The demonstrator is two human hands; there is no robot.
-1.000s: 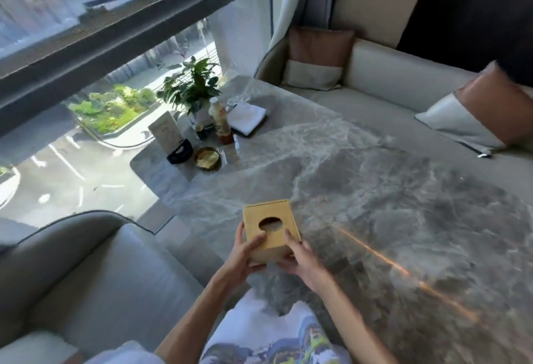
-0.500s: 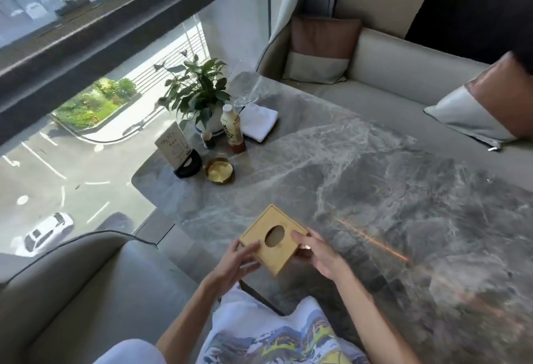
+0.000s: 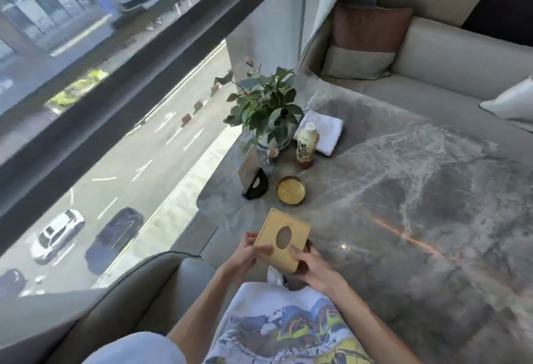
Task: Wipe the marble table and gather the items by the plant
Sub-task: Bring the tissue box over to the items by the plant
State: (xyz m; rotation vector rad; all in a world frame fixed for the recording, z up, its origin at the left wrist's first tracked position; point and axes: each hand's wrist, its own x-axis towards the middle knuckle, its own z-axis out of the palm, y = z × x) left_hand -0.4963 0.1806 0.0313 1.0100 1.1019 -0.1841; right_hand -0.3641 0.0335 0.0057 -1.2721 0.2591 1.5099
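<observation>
A yellow wooden tissue box (image 3: 284, 238) with an oval hole in its top is held above the near edge of the grey marble table (image 3: 418, 190). My left hand (image 3: 245, 257) grips its left side and my right hand (image 3: 313, 265) grips its right side. The box is tilted towards me. Farther along the window side stands a potted plant (image 3: 266, 109). Beside the plant are a drink bottle (image 3: 307, 144), a folded white towel (image 3: 324, 132), a small jar (image 3: 272, 154), a sign in a black holder (image 3: 252, 176) and a round gold dish (image 3: 291, 190).
A large window (image 3: 115, 103) runs along the left, with a street far below. A grey armchair (image 3: 129, 291) is at my lower left. A beige sofa (image 3: 447, 54) with cushions (image 3: 366, 43) wraps the table's far side.
Both hands have carried the tissue box left and forward towards the items by the plant, and the box has turned. The view has swung left towards the window.
</observation>
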